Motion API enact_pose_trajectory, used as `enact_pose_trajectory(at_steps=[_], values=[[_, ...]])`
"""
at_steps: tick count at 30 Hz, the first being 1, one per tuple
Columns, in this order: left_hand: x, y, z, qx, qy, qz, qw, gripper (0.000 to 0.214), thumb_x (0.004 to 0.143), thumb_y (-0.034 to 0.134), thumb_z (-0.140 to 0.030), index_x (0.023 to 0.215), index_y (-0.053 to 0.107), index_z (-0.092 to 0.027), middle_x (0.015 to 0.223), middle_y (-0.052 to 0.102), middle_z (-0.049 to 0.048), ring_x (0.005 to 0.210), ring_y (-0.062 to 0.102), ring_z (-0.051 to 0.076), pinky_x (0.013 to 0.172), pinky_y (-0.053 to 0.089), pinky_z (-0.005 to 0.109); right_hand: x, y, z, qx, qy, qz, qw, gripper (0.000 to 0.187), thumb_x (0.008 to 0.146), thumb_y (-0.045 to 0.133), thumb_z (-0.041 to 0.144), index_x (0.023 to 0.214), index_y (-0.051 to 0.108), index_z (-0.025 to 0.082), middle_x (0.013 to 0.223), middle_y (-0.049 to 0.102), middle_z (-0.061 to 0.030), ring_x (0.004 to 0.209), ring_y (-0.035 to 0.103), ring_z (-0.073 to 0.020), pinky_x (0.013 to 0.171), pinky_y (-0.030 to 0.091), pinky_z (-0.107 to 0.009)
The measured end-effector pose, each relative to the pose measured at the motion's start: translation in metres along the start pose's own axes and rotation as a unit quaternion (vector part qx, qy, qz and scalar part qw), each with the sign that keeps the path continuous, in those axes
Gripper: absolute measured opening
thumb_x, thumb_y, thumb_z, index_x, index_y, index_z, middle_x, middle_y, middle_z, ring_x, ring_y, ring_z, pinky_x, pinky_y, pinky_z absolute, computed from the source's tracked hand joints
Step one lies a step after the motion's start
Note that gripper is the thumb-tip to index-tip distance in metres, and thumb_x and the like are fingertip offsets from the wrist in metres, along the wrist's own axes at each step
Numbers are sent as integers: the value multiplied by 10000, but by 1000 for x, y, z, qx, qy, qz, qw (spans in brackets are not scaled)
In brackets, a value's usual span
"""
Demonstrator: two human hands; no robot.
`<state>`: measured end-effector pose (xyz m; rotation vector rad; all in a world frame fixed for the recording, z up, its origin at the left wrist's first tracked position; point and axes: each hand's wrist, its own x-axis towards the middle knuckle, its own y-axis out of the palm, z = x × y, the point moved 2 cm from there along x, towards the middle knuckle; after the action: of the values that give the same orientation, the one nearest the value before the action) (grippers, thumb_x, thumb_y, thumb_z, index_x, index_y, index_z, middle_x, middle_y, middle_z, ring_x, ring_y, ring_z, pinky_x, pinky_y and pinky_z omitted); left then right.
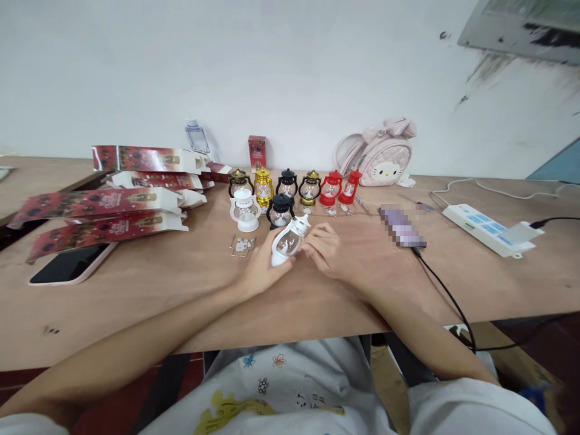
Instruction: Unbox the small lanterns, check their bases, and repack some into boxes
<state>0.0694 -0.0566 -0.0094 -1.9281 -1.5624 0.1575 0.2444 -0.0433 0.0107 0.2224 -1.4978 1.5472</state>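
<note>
A small white toy lantern lies tilted between both hands above the wooden table. My left hand wraps round its base from the left. Fingers of my right hand pinch near its top end, and what they grip there is too small to make out. Behind the hands stands a row of little lanterns: white, black, gold, black-gold and two red. A small metal wire handle lies on the table just left of my left hand.
Several flat red cartons are stacked at the left, a phone in front of them. A pink cat-face bag leans against the wall. A white power strip and a black cable lie at the right.
</note>
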Motion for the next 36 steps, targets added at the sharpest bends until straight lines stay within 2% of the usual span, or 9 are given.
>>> enact_pose_trajectory(at_steps=[2,7,11,15,19,24,29,36], values=[[1,-2,1,20,4,-6,1000,613,767,600,-333,1326,382,-206,1113,633,53,967,613,231,858,463,340,0,4,1,30,8,14,999,411,980,252,352,696,518,220,649,581,-27,665,478,-172,783,348,-374],[4,-3,3,41,6,-11,999,625,768,601,-340,1335,381,-200,1182,619,70,1014,609,244,890,463,357,-1,7,1,50,76,11,996,438,983,234,406,691,499,216,670,580,-28,767,498,-186,798,319,-383],[3,-4,0,73,22,-3,997,647,795,578,-326,1379,341,-177,1239,596,97,1065,599,255,930,456,373,-3,8,0,58,79,23,995,462,981,218,432,644,447,215,647,504,-22,742,465,-181,737,323,-366],[2,-6,0,105,58,3,993,649,825,548,-320,1406,307,-160,1362,513,124,1205,528,265,1023,408,397,-3,7,2,106,81,-15,991,450,980,218,436,604,348,226,632,413,-10,691,433,-170,670,348,-336],[3,-7,2,121,89,10,989,652,838,532,-324,1418,288,-154,1402,473,143,1255,490,280,1042,397,427,-2,0,4,138,126,-49,981,415,979,249,428,620,317,232,656,387,1,633,409,-147,610,343,-309],[2,-7,3,153,92,16,984,661,848,518,-340,1434,266,-167,1385,484,147,1235,506,296,1001,430,439,-1,-8,7,116,153,-49,980,382,983,246,397,646,318,233,671,380,5,602,396,-136,603,339,-308],[1,-7,5,174,106,14,979,653,860,498,-356,1438,252,-179,1339,513,143,1215,519,295,991,436,434,-3,-2,8,82,133,-78,985,370,982,222,421,672,314,242,669,370,-3,628,398,-159,628,351,-322],[1,-5,6,215,126,1,969,617,883,462,-371,1433,263,-173,1200,567,137,1124,558,283,925,469,408,-4,0,12,77,176,-111,975,381,978,219,454,674,309,242,639,352,9,600,377,-157,621,342,-317]])
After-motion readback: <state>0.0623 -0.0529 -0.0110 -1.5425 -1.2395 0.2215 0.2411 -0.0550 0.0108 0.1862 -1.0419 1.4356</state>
